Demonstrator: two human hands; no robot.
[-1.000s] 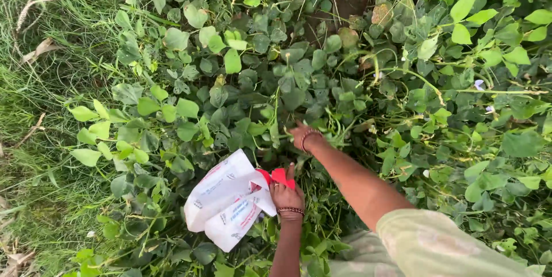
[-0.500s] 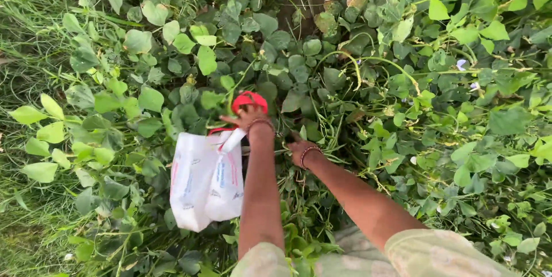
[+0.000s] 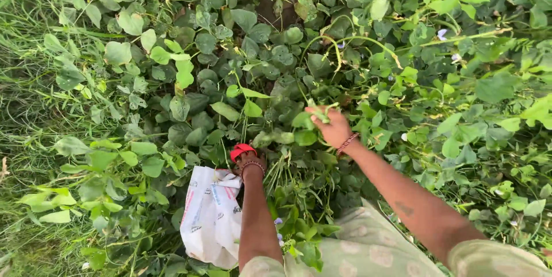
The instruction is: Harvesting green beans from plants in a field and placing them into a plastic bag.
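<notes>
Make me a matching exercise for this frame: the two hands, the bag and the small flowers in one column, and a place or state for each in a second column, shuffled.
Column 1
1. left hand
2. right hand
3. bag
4. flowers

Column 2
A. pale purple, among the leaves at upper right
B. white, hanging below the wrist at lower centre
C. gripping a red handle
D. closed on a green sprig among the vines

Pairs: 1-C, 2-D, 3-B, 4-A
</notes>
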